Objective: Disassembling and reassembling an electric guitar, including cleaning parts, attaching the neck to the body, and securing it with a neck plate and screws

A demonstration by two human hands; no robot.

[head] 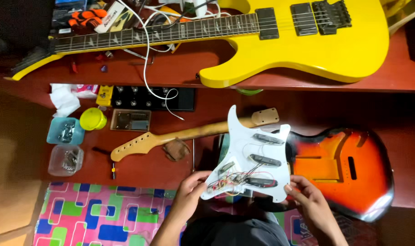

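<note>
I hold the white pickguard (255, 157) wiring-side up, left hand (189, 191) and right hand (310, 200) gripping its opposite lower edges, beside the sunburst guitar body (348, 171) on the floor.

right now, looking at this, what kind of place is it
Probably a home guitar repair bench. A yellow electric guitar lies on the red shelf; a routed sunburst guitar body and a detached neck lie below. Both hands, left and right, hold a wired white pickguard.
</note>
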